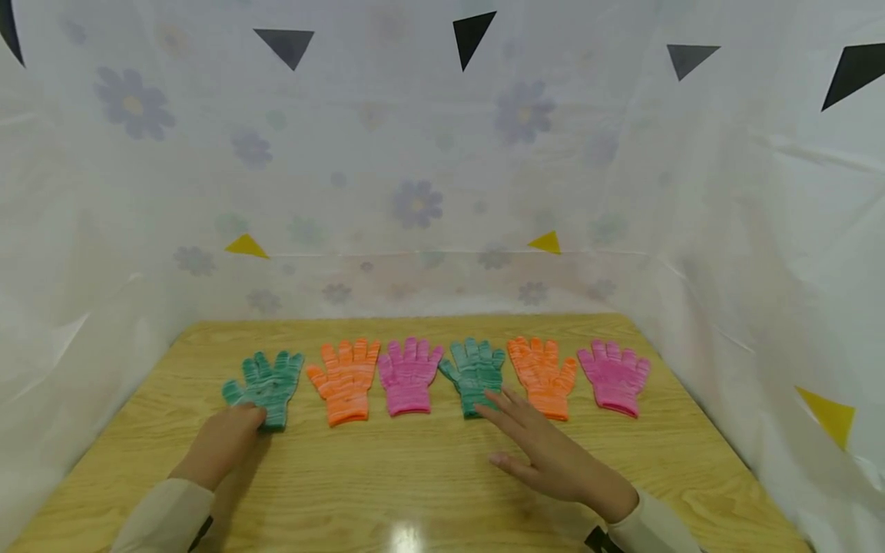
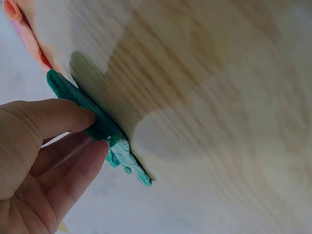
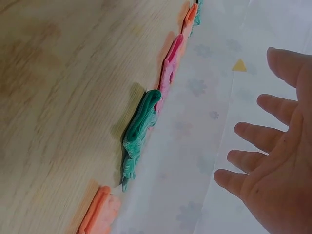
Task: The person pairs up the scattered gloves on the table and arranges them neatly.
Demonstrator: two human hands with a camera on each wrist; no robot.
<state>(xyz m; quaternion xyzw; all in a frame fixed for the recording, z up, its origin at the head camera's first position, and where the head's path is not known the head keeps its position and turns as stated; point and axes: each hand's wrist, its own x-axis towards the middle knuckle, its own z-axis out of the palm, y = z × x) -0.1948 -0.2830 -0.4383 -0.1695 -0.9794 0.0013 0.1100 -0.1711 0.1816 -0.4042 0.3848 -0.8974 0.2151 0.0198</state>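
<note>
Wood table (image 3: 58,122) left. Glove row, bottom to top: orange glove (image 3: 100,212), green glove (image 3: 141,126), pink glove (image 3: 170,61), second orange glove (image 3: 189,20), second green glove (image 3: 197,20), cut by frame. Right hand (image 3: 278,180): fingers spread, clear of gloves. Flowered white sheet (image 3: 170,146) behind, yellow triangle (image 3: 239,66).

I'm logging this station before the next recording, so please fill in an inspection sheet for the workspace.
Surface: wood-grain table, with a bright reflection near the person's side.
Job's things: six knitted gloves in a row, cuffs toward the person; left to right, first green glove, first orange glove, first pink glove, second green glove, second orange glove, second pink glove.
Clutter: nothing seen.
Grippers: left hand pinches the first green glove near its cuff; right hand is spread, holding nothing, near the second green glove.
Cables: nothing seen.
Surroundings: pale flower-printed sheeting behind and at both sides, bearing dark and yellow triangles.
</note>
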